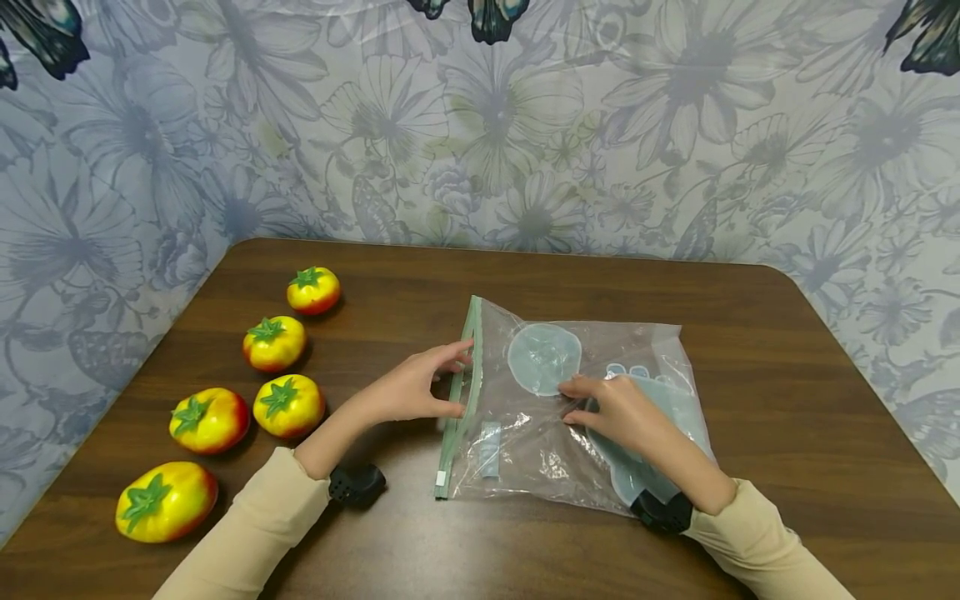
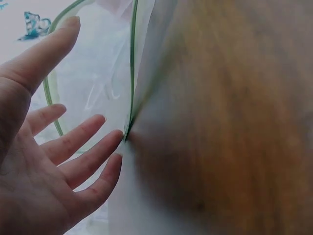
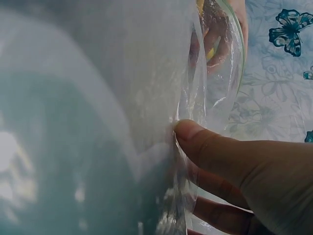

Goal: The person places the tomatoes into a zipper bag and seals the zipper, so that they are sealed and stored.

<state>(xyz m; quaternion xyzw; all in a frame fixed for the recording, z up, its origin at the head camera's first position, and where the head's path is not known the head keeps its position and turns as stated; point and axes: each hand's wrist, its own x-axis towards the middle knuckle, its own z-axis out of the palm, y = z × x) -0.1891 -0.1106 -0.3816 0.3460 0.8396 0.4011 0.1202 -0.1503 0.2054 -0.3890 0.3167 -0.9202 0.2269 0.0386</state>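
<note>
One clear bag [image 1: 536,421] lies right of centre in the head view, on a brown wooden surface [image 1: 787,417]. A green strip [image 1: 451,450] edges its left end, and three pale blue patches show on it: one round [image 1: 544,358], one small rectangle [image 1: 490,450] and one large shape [image 1: 678,400] at its right.

Two hands are at the bag. The left hand [image 1: 411,385] is wide open, thumb well apart from the four fingers, touching the green edge without a grip; the left wrist view shows the bag's mouth parted there. The right hand [image 1: 626,412] is nearly closed, pinching the plastic between thumb and fingers near the middle of the bag.

Five yellow-and-red tomatoes [image 1: 291,407], each with one green leafy top, stand at the left of the frame: four in a slanting row down to the lower left, one just right of that row.

Two cream sleeves [image 1: 255,521] and two black wrist devices [image 1: 357,486] show at the bottom. Behind, a flowered wall covering [image 1: 525,150] fills the upper part.
</note>
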